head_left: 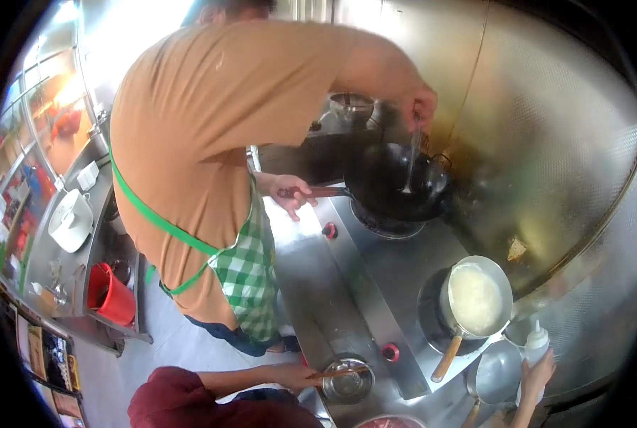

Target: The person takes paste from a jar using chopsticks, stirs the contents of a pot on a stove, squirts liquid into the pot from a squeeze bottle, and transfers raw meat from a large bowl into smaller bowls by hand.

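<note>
My left hand (298,376), at the end of an arm in a dark red sleeve, is closed on thin brown chopsticks (343,372). They reach across a round metal bowl (348,389) on the counter. On the far right, my right hand (538,374) is wrapped round a translucent squeeze bottle (536,342), which stands nozzle up. Beside that hand is a shallow metal pan (499,371). Further in, a wooden-handled saucepan (507,296) with pale, creamy contents rests on a burner.
A co-worker in an orange shirt (225,93) and green checked apron stands at left, gripping a dark wok's (382,175) handle and a metal utensil. A red bucket (115,296) and a white pot (71,221) are on the left. A stained metal wall (561,143) rises behind the stove.
</note>
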